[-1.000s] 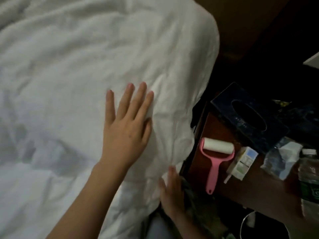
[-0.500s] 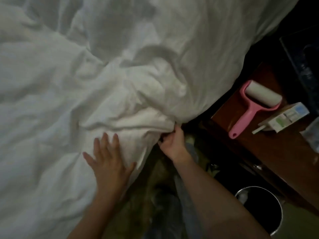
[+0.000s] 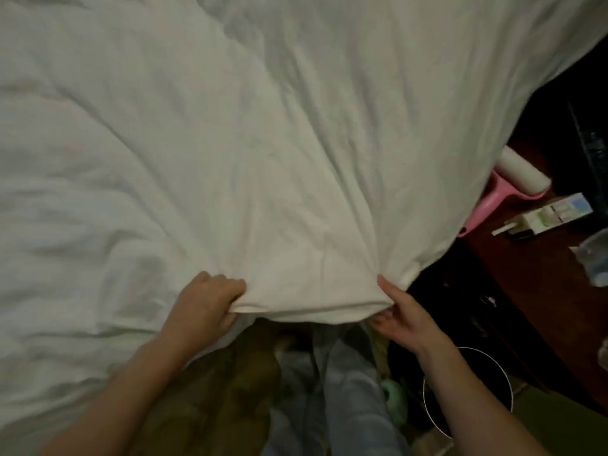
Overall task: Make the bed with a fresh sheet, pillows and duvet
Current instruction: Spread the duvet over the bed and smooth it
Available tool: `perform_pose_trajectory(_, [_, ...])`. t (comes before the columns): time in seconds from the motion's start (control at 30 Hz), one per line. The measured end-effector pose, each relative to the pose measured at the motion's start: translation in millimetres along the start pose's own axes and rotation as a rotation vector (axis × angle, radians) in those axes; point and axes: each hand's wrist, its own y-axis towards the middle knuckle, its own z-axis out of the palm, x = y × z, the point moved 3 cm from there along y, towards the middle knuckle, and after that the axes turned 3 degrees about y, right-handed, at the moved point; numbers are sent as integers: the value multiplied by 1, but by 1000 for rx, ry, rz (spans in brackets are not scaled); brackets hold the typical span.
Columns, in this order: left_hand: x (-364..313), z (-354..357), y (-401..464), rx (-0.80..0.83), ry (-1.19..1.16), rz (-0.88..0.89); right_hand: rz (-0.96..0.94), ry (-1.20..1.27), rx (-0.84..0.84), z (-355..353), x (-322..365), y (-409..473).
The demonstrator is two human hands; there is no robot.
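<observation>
A white duvet [image 3: 263,143] covers nearly the whole view, creased, with folds running toward its near edge. My left hand [image 3: 205,299] grips that edge with curled fingers at the lower middle. My right hand [image 3: 399,315] pinches the same edge a short way to the right, thumb on top of the cloth. The stretch of edge between both hands is lifted and taut. The sheet and pillows are hidden under the duvet.
A dark wooden bedside table [image 3: 539,274] stands at the right with a pink lint roller [image 3: 493,195], a small carton [image 3: 552,213] and a plastic bottle [image 3: 597,258]. A round bin [image 3: 470,390] sits on the floor below. My legs [image 3: 345,406] are beside the bed.
My left hand went from lying flat on the duvet to gripping its edge. My right hand shifted right along the edge, and the duvet has been pulled smoother and toward me.
</observation>
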Motion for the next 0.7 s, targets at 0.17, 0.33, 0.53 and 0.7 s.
perform_pose_trajectory(0.17, [7, 53, -21, 448, 50, -294, -57, -615, -600, -54, -19, 50])
perform_pose_trajectory(0.33, [12, 62, -30, 219, -192, -389, -237, -1190, -417, 50, -24, 34])
perform_pose_trajectory(0.53, [43, 34, -64, -455, -561, -829, -1432, -1704, -43, 203, -21, 5])
perform_pose_trajectory(0.7, [81, 68, -110, -809, -1401, -2077, -1526, -2141, 454, 292, -47, 39])
